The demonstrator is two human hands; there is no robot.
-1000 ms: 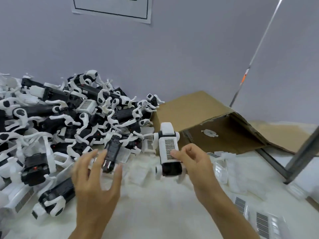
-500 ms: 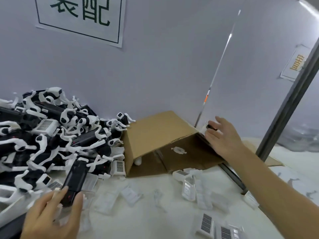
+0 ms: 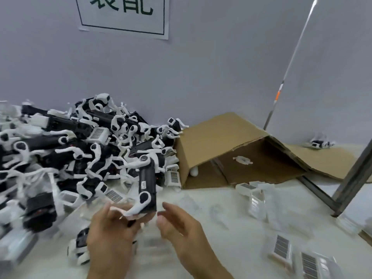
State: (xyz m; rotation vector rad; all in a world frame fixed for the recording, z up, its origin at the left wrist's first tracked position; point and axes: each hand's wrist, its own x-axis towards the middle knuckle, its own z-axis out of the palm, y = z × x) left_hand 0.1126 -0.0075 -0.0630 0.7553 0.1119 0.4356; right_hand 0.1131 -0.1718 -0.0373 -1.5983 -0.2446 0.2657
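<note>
Item in hand: one black toy (image 3: 148,184), its long body standing nearly upright, a white leg (image 3: 138,206) curling off its lower end. My left hand (image 3: 112,228) grips that lower end from below, fingers and thumb curled round it. My right hand (image 3: 179,224) sits just right of the grip, fingers loose and apart, holding nothing. I cannot tell whether its fingertips meet the toy's bottom corner.

Left of the grip and beyond it: a heap (image 3: 70,141) of the same black-and-white toys, tangled, against the wall. The held toy's upper end shows in front of it.

Beyond the grip, to the right: a cardboard box (image 3: 217,135) lying on its side, open mouth toward me.

Right of the grip, nearer me: clear plastic packs (image 3: 281,246) with striped labels, scattered on the white table (image 3: 231,248).

Far right: a grey metal post (image 3: 354,174).

Above the grip, on the wall: a paper sign (image 3: 122,15).
</note>
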